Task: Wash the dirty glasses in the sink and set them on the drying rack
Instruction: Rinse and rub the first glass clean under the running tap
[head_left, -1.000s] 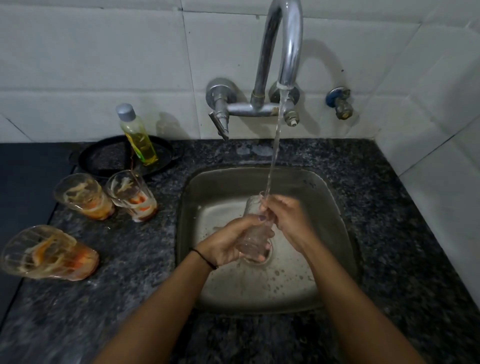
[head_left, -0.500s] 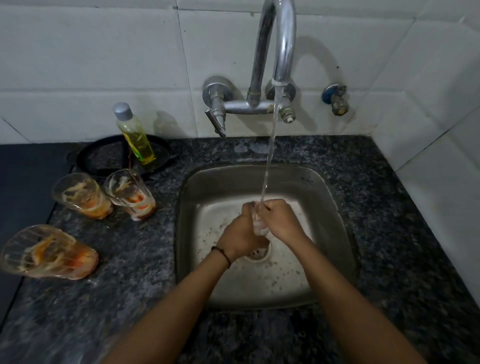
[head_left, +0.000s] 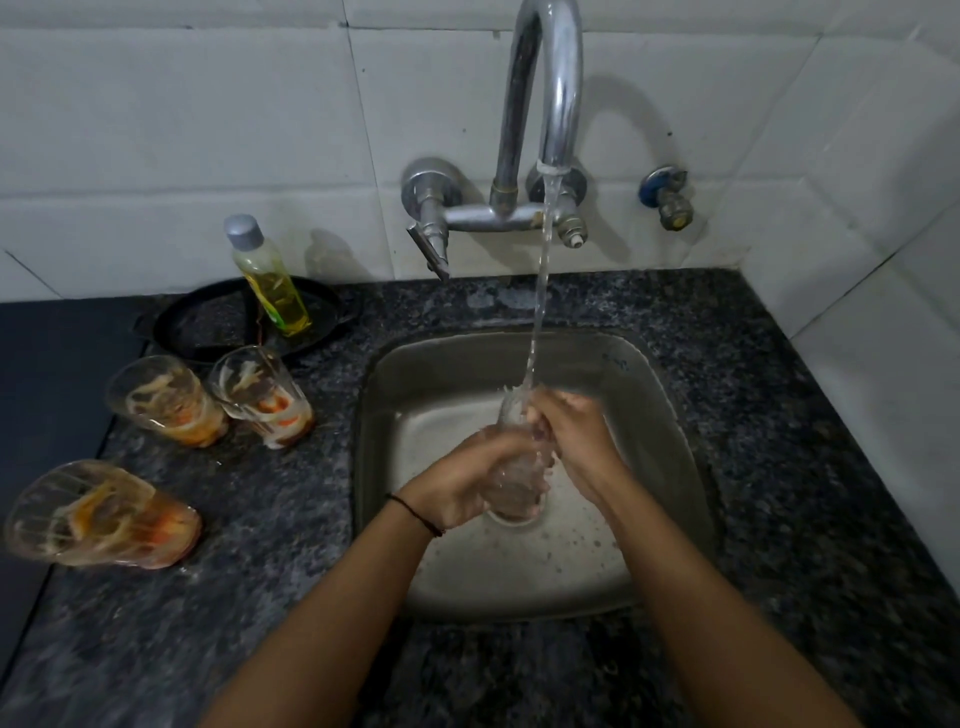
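Since half a second ago the hands have slid apart along the clear glass (head_left: 515, 470), so more of its wall shows between them, and it sits lower over the sink (head_left: 670, 400). Well left of the sink, on the dark speckled counter (head_left: 270, 525), is one dirty glass (head_left: 104, 514) smeared orange and white. Two more dirty glasses (head_left: 166, 400) (head_left: 262, 397) sit side by side nearer the sink's left rim. Behind them, off the sink's back left corner, a black pan (head_left: 208, 325) holds a bottle of yellow liquid (head_left: 270, 280) with a grey cap. Over the basin, the left hand (head_left: 467, 483) has a dark band (head_left: 415, 512) at the wrist; its fingers are curled round the lower body of the clear glass. The glass is roughly upright above the drain, mouth up, clear of the sink floor. A stream of water (head_left: 540, 291) from the tap (head_left: 558, 93) on the wall behind the sink strikes its rim and splashes. The right hand (head_left: 579, 441) is curled at the upper part of the glass; blur hides how its fingertips lie. On the wall behind the sink's right side is a small valve (head_left: 667, 197).
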